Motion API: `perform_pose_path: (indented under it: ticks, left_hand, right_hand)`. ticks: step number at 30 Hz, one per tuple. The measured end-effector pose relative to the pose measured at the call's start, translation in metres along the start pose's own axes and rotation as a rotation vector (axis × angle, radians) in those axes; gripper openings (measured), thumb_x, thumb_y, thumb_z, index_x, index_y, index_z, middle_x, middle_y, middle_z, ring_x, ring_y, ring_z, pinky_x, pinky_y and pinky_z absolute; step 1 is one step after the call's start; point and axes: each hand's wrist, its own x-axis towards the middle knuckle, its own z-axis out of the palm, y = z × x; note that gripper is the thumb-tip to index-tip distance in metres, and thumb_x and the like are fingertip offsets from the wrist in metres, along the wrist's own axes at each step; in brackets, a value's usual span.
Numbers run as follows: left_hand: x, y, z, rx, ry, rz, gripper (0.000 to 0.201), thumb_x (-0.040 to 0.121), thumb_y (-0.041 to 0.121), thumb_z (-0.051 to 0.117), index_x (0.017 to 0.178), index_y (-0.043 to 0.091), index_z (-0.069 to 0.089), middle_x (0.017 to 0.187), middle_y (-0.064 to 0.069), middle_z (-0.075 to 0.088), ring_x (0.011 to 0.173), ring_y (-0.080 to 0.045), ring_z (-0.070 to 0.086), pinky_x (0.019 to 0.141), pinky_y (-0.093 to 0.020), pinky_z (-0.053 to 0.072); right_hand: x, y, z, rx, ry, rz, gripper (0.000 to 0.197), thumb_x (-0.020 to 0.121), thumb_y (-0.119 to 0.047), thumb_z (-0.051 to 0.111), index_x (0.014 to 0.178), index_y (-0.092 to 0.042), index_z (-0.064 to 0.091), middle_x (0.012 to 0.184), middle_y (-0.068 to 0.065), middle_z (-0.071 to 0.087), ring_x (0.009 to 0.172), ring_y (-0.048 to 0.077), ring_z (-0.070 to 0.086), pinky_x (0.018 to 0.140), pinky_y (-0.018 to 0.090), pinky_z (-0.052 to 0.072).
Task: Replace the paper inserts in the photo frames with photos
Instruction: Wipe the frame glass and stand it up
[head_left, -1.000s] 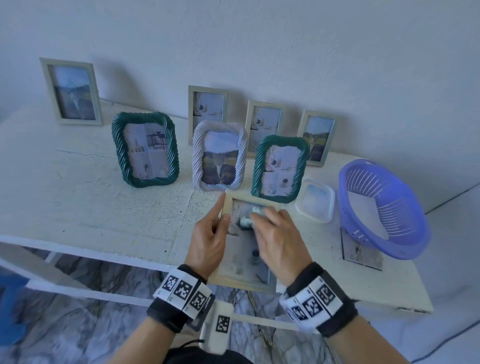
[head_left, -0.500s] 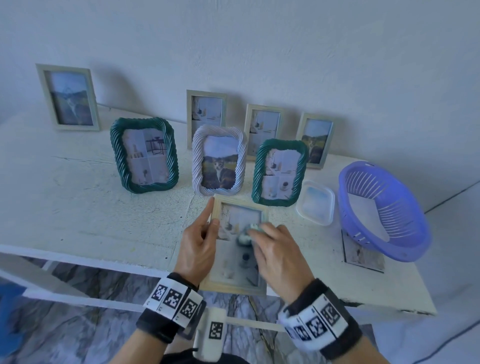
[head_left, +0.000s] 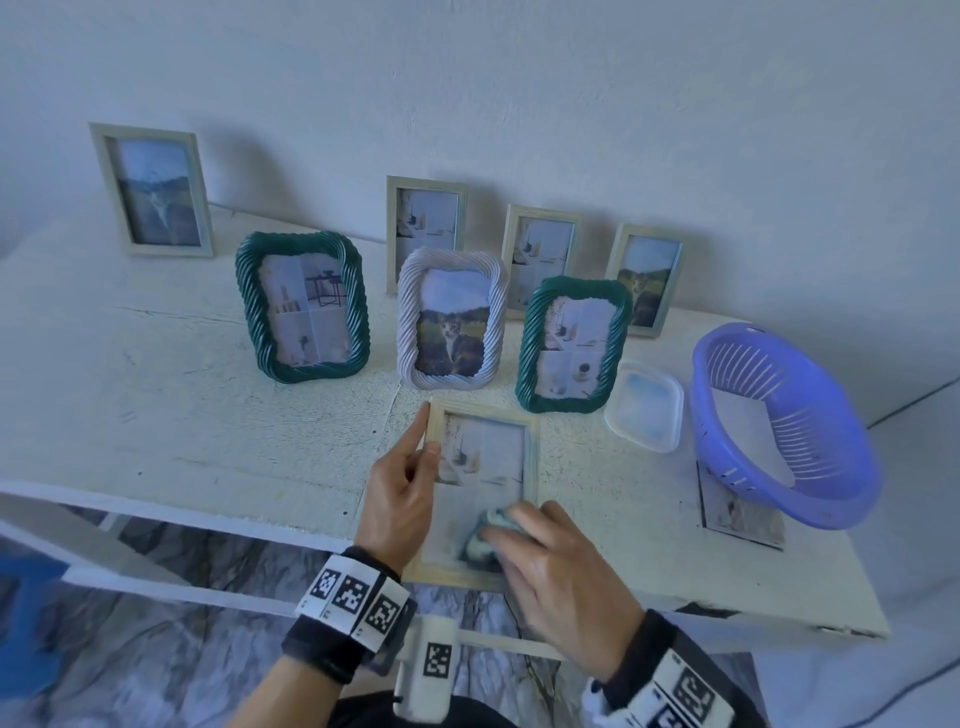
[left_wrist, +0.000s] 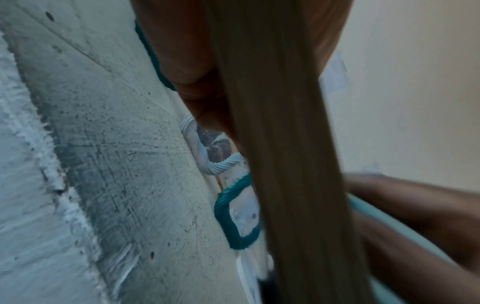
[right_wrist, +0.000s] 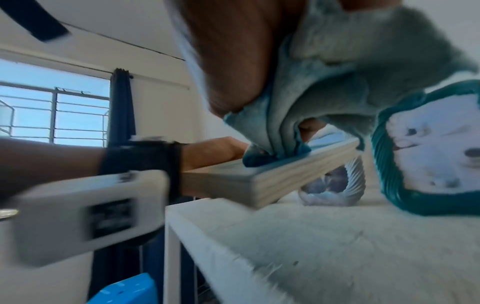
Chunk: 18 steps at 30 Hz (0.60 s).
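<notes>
Bare counter (head_left: 130, 405) spans the picture's left. At centre, standing frames (head_left: 451, 319) crowd; the basket (head_left: 779, 426) blocks the right.

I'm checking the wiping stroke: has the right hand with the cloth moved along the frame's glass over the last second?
Yes. The right hand and cloth slid from the wooden frame's far end toward its near edge.

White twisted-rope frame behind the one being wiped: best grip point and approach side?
Take the white rope frame by its two long side rails, coming from above. It stands upright, teal frames flank it and wooden frames stand behind, so the top is the only side clear; the twisted ridges should help fingers hold.
</notes>
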Motion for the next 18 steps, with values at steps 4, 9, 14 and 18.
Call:
perform_pose_path:
  ticks: [4, 9, 14, 18]
  left_hand:
    - [-0.009, 0.006, 0.008, 0.008, -0.065, 0.043, 0.047, 0.1, 0.005, 0.045, 0.144, 0.017, 0.039, 0.047, 0.011, 0.028, 0.043, -0.002, 0.024, 0.044, -0.012, 0.024]
    - [-0.008, 0.006, 0.005, -0.012, -0.074, 0.048, 0.046, 0.1, 0.005, 0.045, 0.144, 0.016, 0.039, 0.049, 0.012, 0.033, 0.045, -0.002, 0.028, 0.046, -0.012, 0.026]
    - [-0.002, 0.002, 0.001, -0.021, -0.045, 0.022, 0.045, 0.1, 0.004, 0.044, 0.144, 0.016, 0.041, 0.047, 0.012, 0.031, 0.045, -0.001, 0.027, 0.044, -0.013, 0.026]
    - [-0.002, 0.002, 0.002, -0.008, -0.014, 0.018, 0.045, 0.1, 0.005, 0.045, 0.144, 0.015, 0.041, 0.047, 0.013, 0.025, 0.043, -0.002, 0.023, 0.044, -0.012, 0.023]
  right_hand:
    - [0.042, 0.018, -0.01, -0.097, 0.117, 0.126, 0.03, 0.08, 0.001, 0.068, 0.108, -0.012, 0.066, 0.1, 0.0, 0.057, 0.081, 0.015, 0.046, 0.071, 0.025, 0.046]
    - [0.051, 0.005, -0.016, -0.073, 0.18, 0.06, 0.029, 0.079, 0.004, 0.069, 0.104, -0.009, 0.068, 0.098, 0.002, 0.061, 0.081, 0.015, 0.046, 0.073, 0.026, 0.046]
    - [0.021, -0.021, -0.013, -0.005, 0.076, -0.122, 0.022, 0.076, 0.002, 0.073, 0.095, -0.011, 0.072, 0.092, -0.004, 0.063, 0.082, 0.007, 0.037, 0.07, 0.026, 0.047]
    - [0.006, -0.022, -0.018, -0.034, -0.025, -0.176, 0.014, 0.078, -0.005, 0.074, 0.089, -0.012, 0.074, 0.093, -0.009, 0.06, 0.083, 0.006, 0.038, 0.072, 0.02, 0.041]
